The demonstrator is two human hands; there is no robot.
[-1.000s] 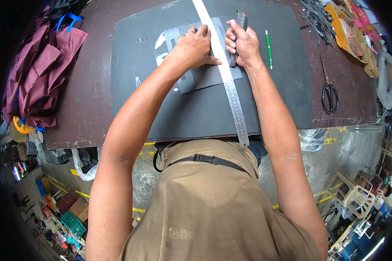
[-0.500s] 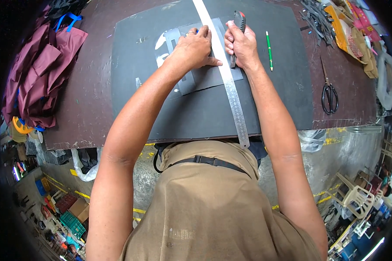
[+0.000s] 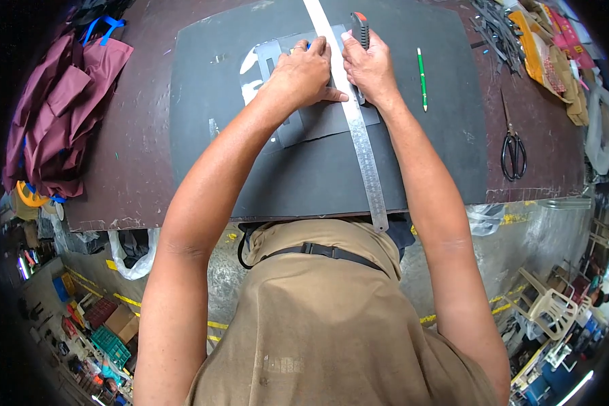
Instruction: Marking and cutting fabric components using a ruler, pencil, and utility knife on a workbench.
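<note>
So the left hand [image 3: 303, 73] is pressed flat, fingers spread, on a long steel ruler [image 3: 354, 122] lying across a grey sheet [image 3: 331, 118] on the dark mat [image 3: 318, 169]. The right hand [image 3: 369, 68] is wrapped tight around a utility knife [image 3: 361, 27], right against the ruler's edge. A green pen [image 3: 421, 78] and black scissors [image 3: 513, 145] sit off to the right on the surface [image 3: 135, 169].

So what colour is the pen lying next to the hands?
Green. The pen lies on the dark mat, plainest in the head view.
</note>
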